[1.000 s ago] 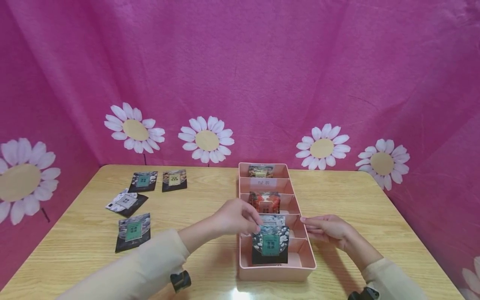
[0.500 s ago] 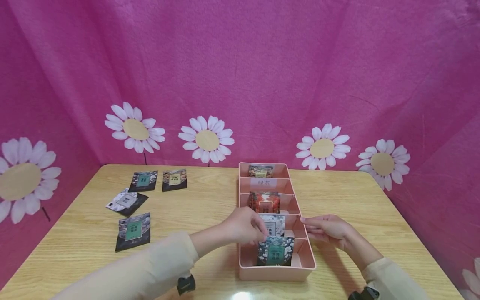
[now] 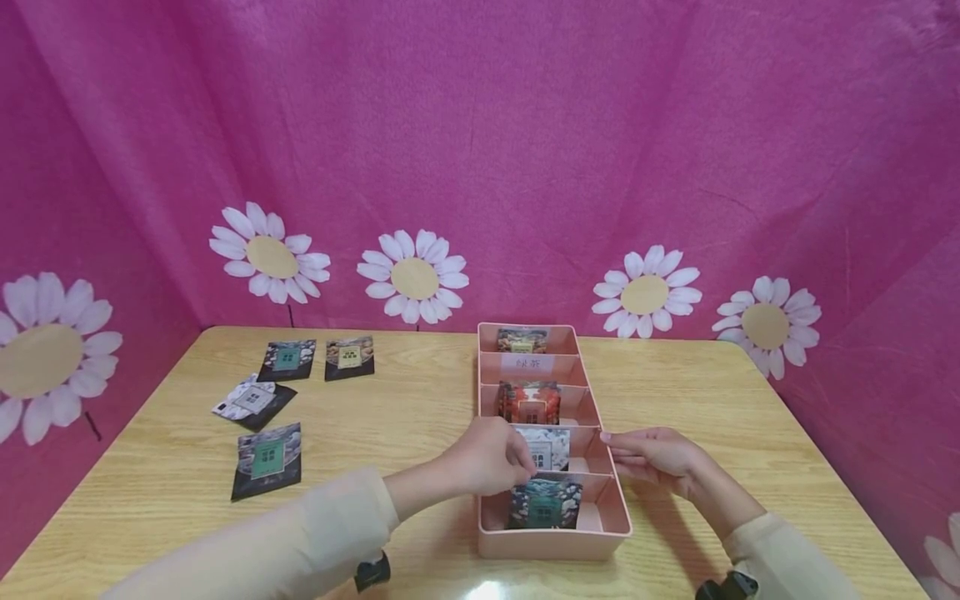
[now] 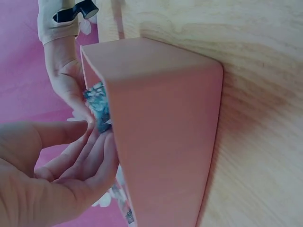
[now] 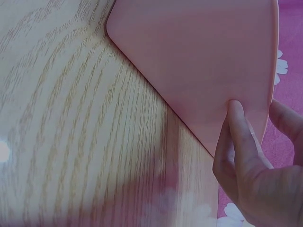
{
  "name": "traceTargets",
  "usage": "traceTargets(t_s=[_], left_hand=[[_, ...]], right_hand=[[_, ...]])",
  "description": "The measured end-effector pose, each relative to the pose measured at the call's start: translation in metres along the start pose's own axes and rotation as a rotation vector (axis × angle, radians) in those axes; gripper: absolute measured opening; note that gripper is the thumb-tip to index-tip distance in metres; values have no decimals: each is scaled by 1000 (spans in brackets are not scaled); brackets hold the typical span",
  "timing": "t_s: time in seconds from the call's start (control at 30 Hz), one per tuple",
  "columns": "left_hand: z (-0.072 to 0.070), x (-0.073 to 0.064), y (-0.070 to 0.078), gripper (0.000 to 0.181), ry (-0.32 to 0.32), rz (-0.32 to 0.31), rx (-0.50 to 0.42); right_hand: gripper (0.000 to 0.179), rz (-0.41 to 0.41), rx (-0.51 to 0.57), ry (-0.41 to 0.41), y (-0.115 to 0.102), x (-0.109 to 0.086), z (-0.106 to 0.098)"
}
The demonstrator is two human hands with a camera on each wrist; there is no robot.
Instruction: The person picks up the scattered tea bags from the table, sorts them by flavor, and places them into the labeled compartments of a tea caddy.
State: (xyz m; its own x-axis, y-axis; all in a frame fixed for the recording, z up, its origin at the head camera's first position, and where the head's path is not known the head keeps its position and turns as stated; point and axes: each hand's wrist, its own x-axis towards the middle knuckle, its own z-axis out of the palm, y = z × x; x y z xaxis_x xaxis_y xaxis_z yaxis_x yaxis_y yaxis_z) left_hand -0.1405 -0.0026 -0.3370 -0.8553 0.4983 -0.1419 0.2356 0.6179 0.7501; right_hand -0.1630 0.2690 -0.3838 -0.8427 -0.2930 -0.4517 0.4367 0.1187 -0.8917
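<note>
A magenta curtain (image 3: 480, 150) printed with white daisies fills my head feed at the back. Below it I have the wooden desk (image 3: 420, 392), carrying the pink box (image 3: 555, 547), which has five compartments in a row.

To the box's right, the right hand (image 3: 660, 457) pinches its side wall at the rim. The left hand (image 3: 487, 457) bends over the box's left wall, fingertips at the upper edge of the teal sachet (image 3: 546, 507); I can't tell whether they pinch it or only touch it. That sachet stands in the box's nearest compartment.

Well left of the box lie a green-labelled sachet (image 3: 267, 460), a white-and-black sachet (image 3: 253, 402), a teal-labelled sachet (image 3: 287, 359) and a yellow-labelled sachet (image 3: 349, 358).

Inside the box, behind the teal one, I see a pale sachet (image 3: 553, 447), then a red sachet (image 3: 530, 405), then a paper label (image 3: 527, 363).
</note>
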Motion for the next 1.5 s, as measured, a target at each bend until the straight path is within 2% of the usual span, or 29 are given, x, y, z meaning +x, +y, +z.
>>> traceTargets(t_s=[0.13,0.3,0.5,0.63,0.8,0.97,1.07,1.17,1.33,1.5], left_hand=[[-8,-2,3,6,21,9,31],[-22,-6,4,4,21,11,12],[-42,-12,-12,4,26,88,47],[-57,-19,-32,7,30,125,54],[-78,-33,-61,11,49,116,63],[-101,-50,-91,12,114,74,148],[-112,-61,-109,16,142,20,207],[-124,-70,-127,22,141,-22,263],[-137,-81,-159,28,119,-52,337],[-143,-85,-179,32,106,-93,376]], right_hand=[[16,-7,2,-2,0,0,1],[18,-11,8,-4,0,1,0],[30,1,8,20,1,1,0],[35,13,-4,44,2,1,-1],[29,19,-12,44,2,1,-1],[21,13,-4,37,1,0,-1],[21,17,-3,38,0,1,-1],[21,23,-2,41,-1,1,-1],[20,14,-4,30,0,1,-1],[24,22,-22,39,0,1,-1]])
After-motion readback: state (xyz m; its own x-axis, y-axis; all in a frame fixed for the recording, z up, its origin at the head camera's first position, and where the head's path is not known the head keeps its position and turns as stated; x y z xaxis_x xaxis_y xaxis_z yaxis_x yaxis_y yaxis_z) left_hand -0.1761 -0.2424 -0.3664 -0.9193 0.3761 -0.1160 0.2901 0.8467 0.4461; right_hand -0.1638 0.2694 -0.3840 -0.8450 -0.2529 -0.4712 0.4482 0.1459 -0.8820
